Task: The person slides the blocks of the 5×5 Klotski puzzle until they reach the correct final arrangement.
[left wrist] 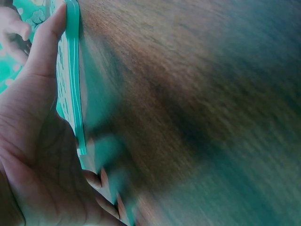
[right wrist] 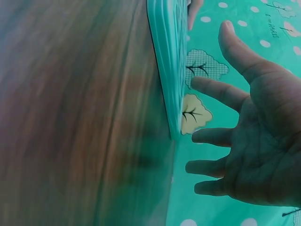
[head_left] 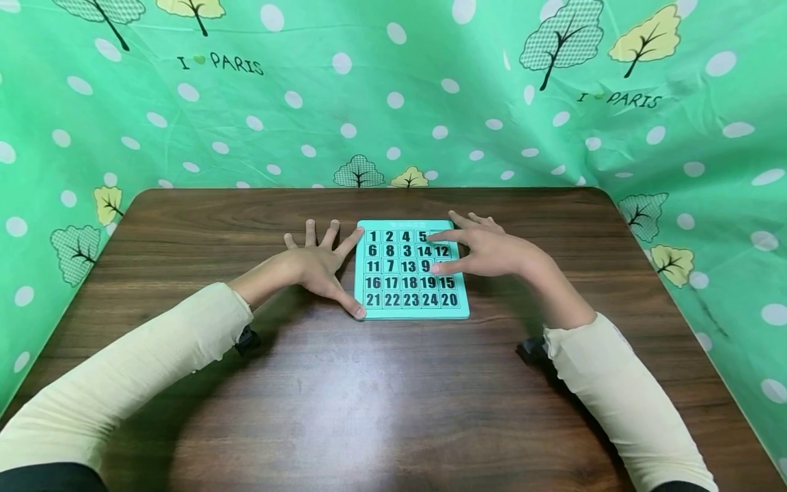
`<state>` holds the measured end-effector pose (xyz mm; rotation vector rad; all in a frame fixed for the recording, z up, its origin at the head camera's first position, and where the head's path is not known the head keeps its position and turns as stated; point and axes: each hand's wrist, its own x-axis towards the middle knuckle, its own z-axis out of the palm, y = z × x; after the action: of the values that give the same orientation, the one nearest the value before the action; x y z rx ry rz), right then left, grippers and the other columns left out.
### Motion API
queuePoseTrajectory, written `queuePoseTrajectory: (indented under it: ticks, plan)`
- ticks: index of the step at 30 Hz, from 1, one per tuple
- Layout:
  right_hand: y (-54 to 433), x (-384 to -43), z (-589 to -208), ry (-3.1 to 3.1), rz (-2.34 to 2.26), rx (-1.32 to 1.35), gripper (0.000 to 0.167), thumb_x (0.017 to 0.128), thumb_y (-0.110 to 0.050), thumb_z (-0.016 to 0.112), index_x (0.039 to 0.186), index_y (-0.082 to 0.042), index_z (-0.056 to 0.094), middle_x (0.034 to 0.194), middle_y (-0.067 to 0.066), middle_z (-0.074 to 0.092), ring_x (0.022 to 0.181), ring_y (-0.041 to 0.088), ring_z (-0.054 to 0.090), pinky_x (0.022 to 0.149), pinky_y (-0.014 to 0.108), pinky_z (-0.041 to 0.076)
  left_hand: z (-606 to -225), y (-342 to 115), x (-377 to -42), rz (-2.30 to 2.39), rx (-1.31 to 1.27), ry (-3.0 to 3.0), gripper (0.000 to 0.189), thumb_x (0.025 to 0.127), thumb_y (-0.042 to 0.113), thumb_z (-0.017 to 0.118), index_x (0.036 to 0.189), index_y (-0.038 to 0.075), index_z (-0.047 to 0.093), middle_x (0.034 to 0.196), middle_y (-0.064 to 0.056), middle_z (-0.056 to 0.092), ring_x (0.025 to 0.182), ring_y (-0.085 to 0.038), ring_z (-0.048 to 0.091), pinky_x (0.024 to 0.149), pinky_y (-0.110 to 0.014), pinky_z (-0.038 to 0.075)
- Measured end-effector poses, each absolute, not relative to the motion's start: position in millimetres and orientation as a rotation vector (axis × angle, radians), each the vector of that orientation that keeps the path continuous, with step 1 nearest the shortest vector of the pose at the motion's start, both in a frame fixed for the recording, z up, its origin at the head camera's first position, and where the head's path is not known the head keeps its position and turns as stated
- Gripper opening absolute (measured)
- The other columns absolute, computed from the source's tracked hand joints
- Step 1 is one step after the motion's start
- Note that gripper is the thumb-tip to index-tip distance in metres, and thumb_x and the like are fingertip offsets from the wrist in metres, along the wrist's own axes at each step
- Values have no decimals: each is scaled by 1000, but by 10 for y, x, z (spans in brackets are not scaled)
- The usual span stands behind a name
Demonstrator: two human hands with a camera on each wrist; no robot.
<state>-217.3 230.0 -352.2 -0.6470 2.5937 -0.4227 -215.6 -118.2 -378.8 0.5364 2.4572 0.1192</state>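
Left hand (head_left: 315, 266), grip spread wide, touching number board (head_left: 412, 314), right hand (head_left: 495, 253), grip wide, third row (head_left: 408, 266) partly hidden beneath

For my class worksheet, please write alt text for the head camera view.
A turquoise number puzzle lies on a brown table. The left hand, fingers spread, touches the puzzle's left edge; the right hand reaches over its right side. Behind hangs a green patterned cloth.
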Motion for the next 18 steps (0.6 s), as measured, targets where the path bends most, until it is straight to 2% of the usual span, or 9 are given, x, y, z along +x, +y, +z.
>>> queuePoseTrajectory:
  ticks: [8,18]
  plan:
    - [2086,-2293,-3621,2570,-374,-688,83,103,-72,71,173,-36,48,191,22,3,175,58,1,137,81,-1,-3782,-1170,-2159,119,525,2447,165,69,97,83,175,42,-31,185,-22,-30,163,-63,-35,121,-97,-11]
    - [2103,-2313,-3621,2570,-345,-653,77,103,-71,71,170,-37,53,191,22,4,174,61,-1,137,80,-3,-3777,-1176,-2150,121,521,2443,165,69,97,83,174,42,-31,185,-22,-31,163,-62,-36,120,-96,-13]
